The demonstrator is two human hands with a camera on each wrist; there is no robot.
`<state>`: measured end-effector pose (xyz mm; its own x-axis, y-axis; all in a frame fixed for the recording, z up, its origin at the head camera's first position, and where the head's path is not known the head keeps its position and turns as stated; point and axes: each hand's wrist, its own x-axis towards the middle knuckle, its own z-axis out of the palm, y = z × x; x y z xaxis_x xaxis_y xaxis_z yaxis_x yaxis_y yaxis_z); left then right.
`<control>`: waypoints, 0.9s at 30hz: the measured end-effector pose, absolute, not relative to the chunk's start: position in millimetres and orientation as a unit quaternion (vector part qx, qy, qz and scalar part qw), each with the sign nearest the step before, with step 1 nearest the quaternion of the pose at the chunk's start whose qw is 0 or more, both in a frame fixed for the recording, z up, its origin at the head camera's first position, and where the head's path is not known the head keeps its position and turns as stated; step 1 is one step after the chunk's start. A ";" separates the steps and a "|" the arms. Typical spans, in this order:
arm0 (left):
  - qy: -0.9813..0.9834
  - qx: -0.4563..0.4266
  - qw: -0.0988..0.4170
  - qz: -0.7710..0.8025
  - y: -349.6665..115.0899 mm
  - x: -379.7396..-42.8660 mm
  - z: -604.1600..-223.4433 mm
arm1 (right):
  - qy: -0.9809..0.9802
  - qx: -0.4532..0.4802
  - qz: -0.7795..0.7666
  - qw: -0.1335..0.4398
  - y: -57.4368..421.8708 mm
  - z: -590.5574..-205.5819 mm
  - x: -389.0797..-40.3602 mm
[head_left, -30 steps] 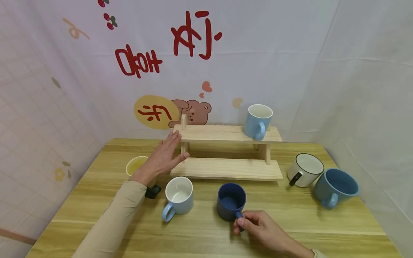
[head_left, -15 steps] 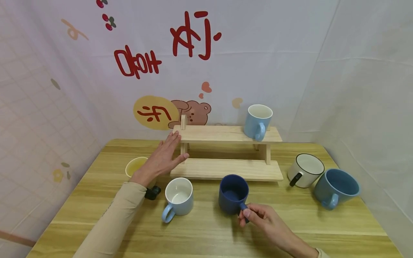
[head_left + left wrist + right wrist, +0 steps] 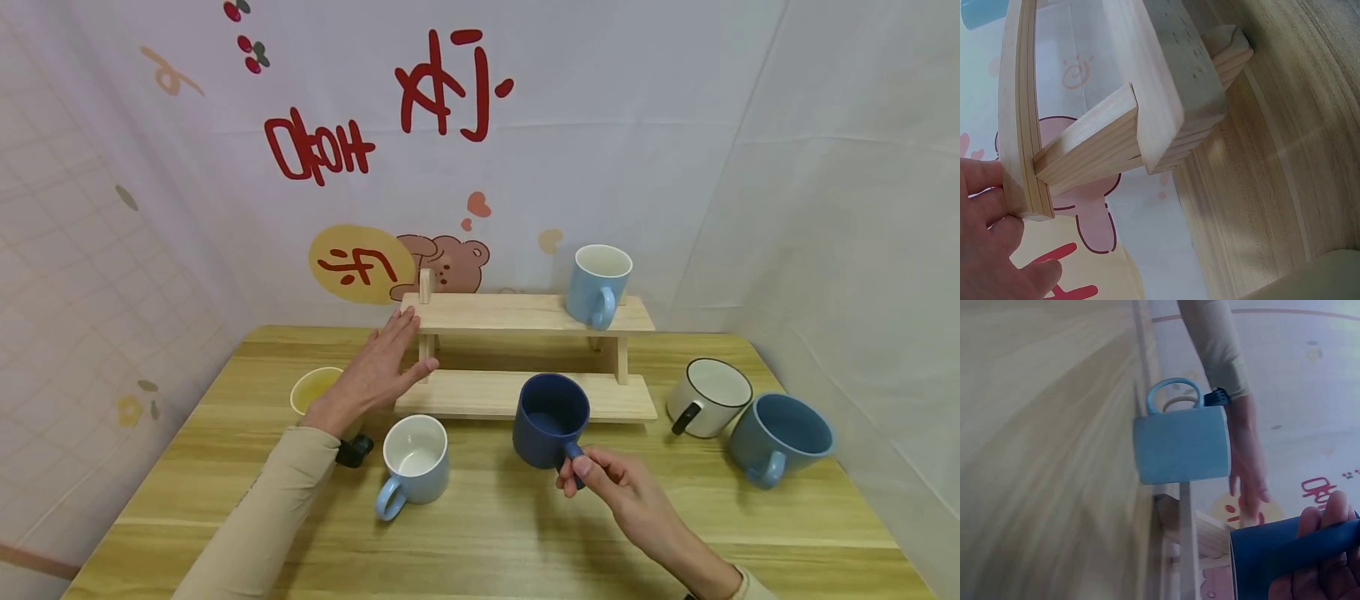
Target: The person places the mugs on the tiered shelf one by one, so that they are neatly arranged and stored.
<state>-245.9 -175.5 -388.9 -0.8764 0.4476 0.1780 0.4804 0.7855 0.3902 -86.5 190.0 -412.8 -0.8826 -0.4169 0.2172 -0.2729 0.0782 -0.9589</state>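
In the head view, a two-tier wooden shelf stands at the back of the table. My left hand rests its fingertips on the left end of the upper board, fingers extended and thumb apart; the left wrist view shows the fingers against that board's end. Between finger and thumb, my right hand holds a dark blue mug by its handle. The mug hangs above the table in front of the lower board, tilted slightly. In the right wrist view, fingers wrap the handle.
A light blue mug stands on the upper board's right. Another light blue mug is on the table, with a yellow mug partly behind my left arm. At right stand a white black-rimmed mug and a wide blue mug.
My right hand has lifted the dark blue mug off the table and moved it forward, slightly right, toward the shelf. My left hand has stayed on the shelf's end.
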 end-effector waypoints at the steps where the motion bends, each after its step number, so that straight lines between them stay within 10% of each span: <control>1: -0.944 -0.245 0.038 -0.216 -175.5 -245.9 -389.0 | 0.734 -0.235 -0.636 0.051 189.4 -411.6 -86.7; 27: -0.943 -0.248 0.043 -0.217 -175.8 -245.8 -389.9 | 0.741 -0.243 -0.623 -0.060 172.7 -363.2 -115.7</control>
